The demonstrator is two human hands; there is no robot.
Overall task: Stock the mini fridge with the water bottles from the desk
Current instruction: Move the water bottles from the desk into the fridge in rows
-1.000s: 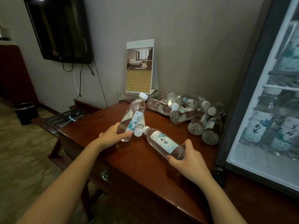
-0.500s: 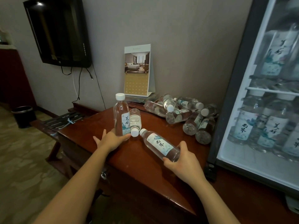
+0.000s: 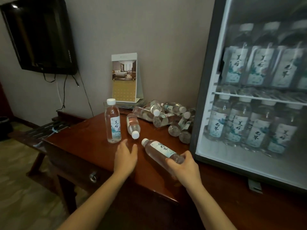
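The person shows only as two arms and two hands. The left forearm (image 3: 93, 201) and the right forearm (image 3: 209, 205) are bare from the bottom edge of the picture up to the wrists. They are smooth and slim, and the wide lens makes them look broad near the edge and narrow toward the hands. The left hand (image 3: 125, 156) and the right hand (image 3: 184, 166) are bare too, wrists and fingers alike. The nails seem short and plain, though the fingertips, blurred on the left hand, are too soft to be sure.
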